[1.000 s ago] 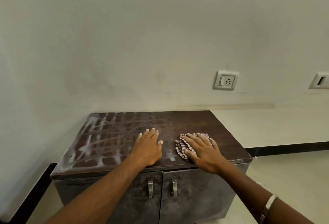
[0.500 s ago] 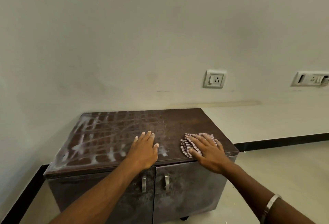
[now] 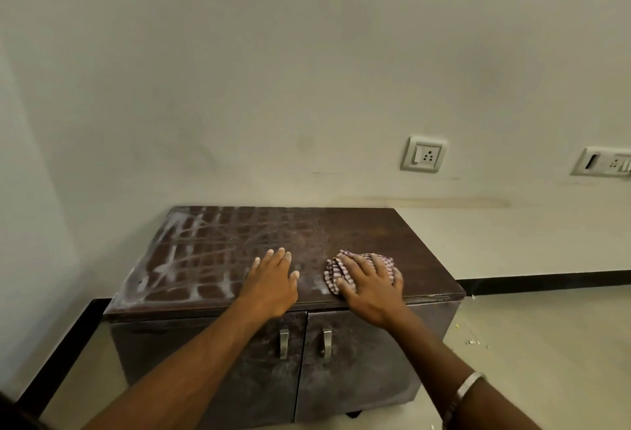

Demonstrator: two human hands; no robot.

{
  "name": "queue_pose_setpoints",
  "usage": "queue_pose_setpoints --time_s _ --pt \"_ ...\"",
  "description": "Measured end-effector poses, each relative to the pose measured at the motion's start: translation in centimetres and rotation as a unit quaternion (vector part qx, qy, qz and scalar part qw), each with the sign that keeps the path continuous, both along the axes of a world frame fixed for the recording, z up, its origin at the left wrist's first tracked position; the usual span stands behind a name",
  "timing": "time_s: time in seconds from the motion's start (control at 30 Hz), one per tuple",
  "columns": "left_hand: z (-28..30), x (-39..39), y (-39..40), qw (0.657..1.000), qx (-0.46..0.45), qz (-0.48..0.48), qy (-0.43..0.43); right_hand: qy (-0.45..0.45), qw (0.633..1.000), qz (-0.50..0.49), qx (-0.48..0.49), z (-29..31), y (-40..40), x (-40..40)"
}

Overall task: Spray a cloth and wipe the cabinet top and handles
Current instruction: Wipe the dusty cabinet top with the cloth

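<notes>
- Cloth [image 3: 345,270] lies bunched under the right hand [image 3: 370,288], near the front edge of the top [image 3: 375,235]. The fingers are spread flat over it and press it down. They do not curl round it.
- Left hand [image 3: 271,284] lies flat on the top too, fingers straight and holding nothing, just beside the cloth.
- White dusty streaks cover the top past the left fingertips and out to the far left. The part beyond the right fingers looks darker and cleaner.
- I think the wiping is partly done. To do it well, keep the palm pushing down and slide the cloth in long rows toward the dusty side. The left hand should lift out of the way first.
- Handles [image 3: 284,343] sit below both wrists on the doors. They look untouched, so they come after.
- Compared with half a second ago, both hands and the cloth sit in about the same spots on the top. Only the view has shifted a little.
</notes>
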State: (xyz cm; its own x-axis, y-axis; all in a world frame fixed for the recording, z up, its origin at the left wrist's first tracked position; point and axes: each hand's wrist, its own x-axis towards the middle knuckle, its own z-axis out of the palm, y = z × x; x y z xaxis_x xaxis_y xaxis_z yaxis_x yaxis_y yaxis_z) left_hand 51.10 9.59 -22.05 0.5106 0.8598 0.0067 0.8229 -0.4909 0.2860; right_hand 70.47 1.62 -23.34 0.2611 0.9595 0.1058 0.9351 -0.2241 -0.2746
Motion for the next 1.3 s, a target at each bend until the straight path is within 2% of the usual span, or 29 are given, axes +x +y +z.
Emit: queue_pose_setpoints --time_s 0.2,0.37,0.63,0.87,1.1,1.3 --pt "-0.5 -1.5 0.5 1.000 0.009 0.022 0.010 0.008 0.999 0.048 0.004 0.0 1.2 -5.2" --pt "-0.6 -2.9 1.1 0.999 0.007 0.033 0.014 -0.020 0.995 0.092 0.019 -0.2 -0.7 -4.5" --pt "-0.7 -3.4 1.2 1.000 -0.004 0.027 -0.003 0.005 0.999 0.038 -0.024 0.7 1.8 -2.4" --pt "-0.3 -3.1 2.1 1.000 0.007 0.024 -0.011 -0.014 0.994 0.103 -0.019 0.5 1.9 -4.4" --pt "0.3 -2.4 3.5 1.000 0.007 0.014 0.000 -0.002 0.996 0.056 -0.063 1.4 5.0 -2.1" --pt "0.9 -2.0 5.9 1.000 0.010 0.027 0.007 -0.008 0.994 0.098 -0.054 1.1 7.2 -2.7"
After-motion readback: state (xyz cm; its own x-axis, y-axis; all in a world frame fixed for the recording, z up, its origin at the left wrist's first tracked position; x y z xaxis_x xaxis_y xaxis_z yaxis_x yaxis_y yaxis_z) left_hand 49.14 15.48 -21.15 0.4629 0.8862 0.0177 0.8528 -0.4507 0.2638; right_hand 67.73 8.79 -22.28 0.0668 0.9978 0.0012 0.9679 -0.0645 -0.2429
